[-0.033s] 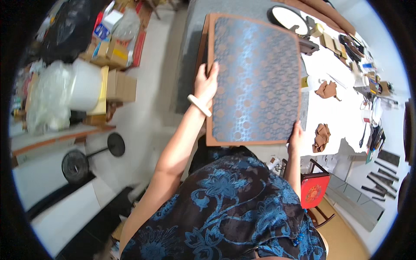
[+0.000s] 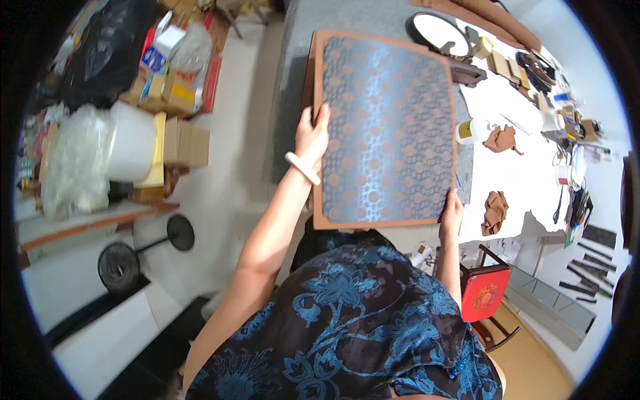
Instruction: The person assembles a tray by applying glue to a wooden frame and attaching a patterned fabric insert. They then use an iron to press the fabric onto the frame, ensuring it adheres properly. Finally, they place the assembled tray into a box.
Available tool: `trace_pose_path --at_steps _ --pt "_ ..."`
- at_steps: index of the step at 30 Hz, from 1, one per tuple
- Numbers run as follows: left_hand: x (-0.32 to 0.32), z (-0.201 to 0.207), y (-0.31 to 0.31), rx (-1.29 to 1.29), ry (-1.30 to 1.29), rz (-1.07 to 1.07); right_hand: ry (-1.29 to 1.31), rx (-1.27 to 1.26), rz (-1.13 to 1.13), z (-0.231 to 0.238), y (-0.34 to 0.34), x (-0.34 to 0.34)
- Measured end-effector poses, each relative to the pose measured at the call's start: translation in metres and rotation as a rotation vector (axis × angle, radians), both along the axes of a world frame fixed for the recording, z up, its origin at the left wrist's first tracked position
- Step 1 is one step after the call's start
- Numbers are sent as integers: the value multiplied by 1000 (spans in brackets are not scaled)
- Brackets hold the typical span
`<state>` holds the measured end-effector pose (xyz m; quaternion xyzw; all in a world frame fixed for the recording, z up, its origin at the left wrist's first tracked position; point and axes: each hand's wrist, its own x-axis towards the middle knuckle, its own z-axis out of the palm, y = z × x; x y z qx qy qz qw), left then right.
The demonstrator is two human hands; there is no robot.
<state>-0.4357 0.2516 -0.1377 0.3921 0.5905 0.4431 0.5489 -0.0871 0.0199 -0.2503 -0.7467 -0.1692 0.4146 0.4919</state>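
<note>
The person holds a large patterned panel (image 2: 385, 130), brown-edged with rows of brown and blue hexagons, over the near part of the grey desk (image 2: 297, 80). The left hand (image 2: 312, 138) grips the panel's left edge, fingers curled over its face, a pale bangle (image 2: 303, 168) at the wrist. The right hand (image 2: 452, 212) clasps the panel's near right corner. The two hands are well apart, one on each side. To the right, on a white sheet (image 2: 513, 167), lie brown leather scraps (image 2: 501, 139) and a small white cup (image 2: 469, 131). At the far end sits an oval mirror (image 2: 437, 31). A red stool (image 2: 485, 292) stands near right on the floor.
</note>
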Motion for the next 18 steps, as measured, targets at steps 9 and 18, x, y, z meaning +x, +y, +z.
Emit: trace_pose_path --at_steps 9,18 --pt "-37 -102 103 -37 159 -123 -197 126 -78 9 73 -60" --pt "-27 -85 138 -281 52 -167 -275 49 -126 6 103 -54"
